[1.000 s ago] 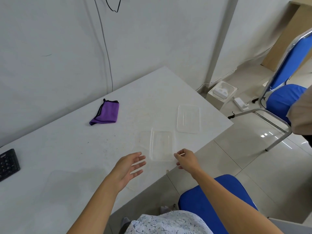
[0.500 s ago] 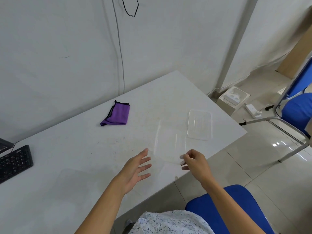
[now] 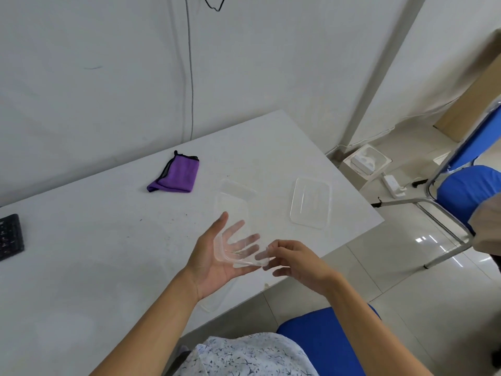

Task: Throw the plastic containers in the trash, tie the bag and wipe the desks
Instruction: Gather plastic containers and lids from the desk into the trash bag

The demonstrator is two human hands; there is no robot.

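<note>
container (image 3: 235, 213): clear, colourless plastic, rectangular with rounded corners and a raised rim; held tilted above the counter (image 3: 108, 253) near its front edge, your fingers showing through it.
left hand (image 3: 214, 263): yours, palm up, fingers straight and spread beneath the container.
right hand (image 3: 295, 263): yours, pinching the container's near corner.
lid (image 3: 311, 202): clear plastic, flat on the counter, right of the container, apart.
cloth (image 3: 177, 175): purple, black-edged, folded, nearer the wall.

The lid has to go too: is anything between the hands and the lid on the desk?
Nothing on the desk lies between them and the lid. But the container occupies both: the right hand pinches its corner, the left hand lies open against it.
</note>
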